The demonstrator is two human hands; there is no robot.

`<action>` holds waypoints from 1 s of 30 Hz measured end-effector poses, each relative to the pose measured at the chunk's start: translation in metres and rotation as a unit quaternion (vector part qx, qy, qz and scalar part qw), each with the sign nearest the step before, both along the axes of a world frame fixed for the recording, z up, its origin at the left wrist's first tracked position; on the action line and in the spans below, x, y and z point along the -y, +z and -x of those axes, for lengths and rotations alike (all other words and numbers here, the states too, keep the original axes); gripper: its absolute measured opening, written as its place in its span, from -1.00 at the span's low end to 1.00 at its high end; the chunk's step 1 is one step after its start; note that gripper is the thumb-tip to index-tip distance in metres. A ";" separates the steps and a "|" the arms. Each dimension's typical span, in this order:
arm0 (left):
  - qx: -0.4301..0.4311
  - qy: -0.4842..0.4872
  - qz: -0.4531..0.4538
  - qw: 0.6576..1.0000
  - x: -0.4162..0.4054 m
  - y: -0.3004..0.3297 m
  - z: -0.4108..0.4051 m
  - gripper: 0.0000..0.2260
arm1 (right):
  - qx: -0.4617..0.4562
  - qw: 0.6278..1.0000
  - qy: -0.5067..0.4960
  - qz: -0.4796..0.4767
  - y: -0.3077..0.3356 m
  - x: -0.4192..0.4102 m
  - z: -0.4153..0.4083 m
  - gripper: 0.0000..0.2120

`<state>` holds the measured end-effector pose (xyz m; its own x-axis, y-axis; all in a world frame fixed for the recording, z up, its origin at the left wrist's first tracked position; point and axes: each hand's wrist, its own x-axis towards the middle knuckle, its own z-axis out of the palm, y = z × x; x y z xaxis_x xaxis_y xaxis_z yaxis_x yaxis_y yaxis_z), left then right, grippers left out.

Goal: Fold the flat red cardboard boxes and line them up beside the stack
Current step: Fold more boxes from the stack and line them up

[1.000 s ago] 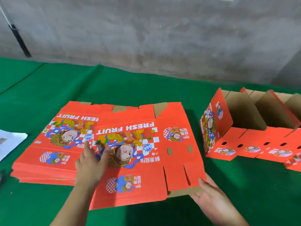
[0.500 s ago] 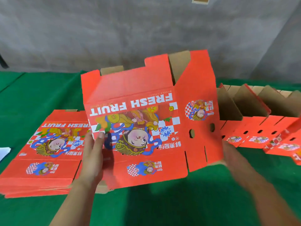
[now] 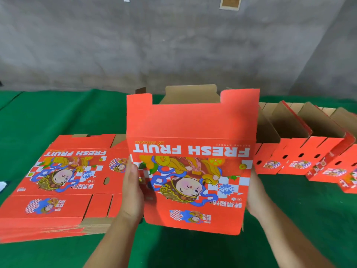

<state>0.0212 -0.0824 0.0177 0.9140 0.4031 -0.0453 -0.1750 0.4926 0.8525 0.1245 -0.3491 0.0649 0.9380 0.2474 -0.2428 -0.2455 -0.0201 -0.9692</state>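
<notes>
I hold one red "FRESH FRUIT" box (image 3: 191,161) upright above the green table, its printed front facing me and its brown inside showing at the top. My left hand (image 3: 132,192) grips its left edge with the thumb on the front. My right hand (image 3: 257,198) holds its right edge, fingers hidden behind the cardboard. The stack of flat red boxes (image 3: 58,182) lies to the left. A row of folded open boxes (image 3: 301,151) stands at the right.
Green cloth covers the table (image 3: 193,250). A grey concrete wall (image 3: 173,45) rises behind it. Something white (image 3: 2,185) shows at the far left edge beside the stack.
The box was lifted off the stack and has opened from a flat sheet into a squared shape held in front of me. Both hands moved onto its side edges.
</notes>
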 end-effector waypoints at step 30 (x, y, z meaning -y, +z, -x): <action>-0.053 0.028 -0.267 0.962 -0.015 0.075 -0.001 -0.07 | 0.093 0.990 -0.101 0.006 -0.025 0.052 0.009 -0.26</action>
<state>0.0218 -0.0678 0.0925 0.8917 0.4436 0.0900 -0.0862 -0.0287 0.9959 0.1160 -0.4006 0.0401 0.9969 0.0474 -0.0627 -0.0627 0.0002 -0.9980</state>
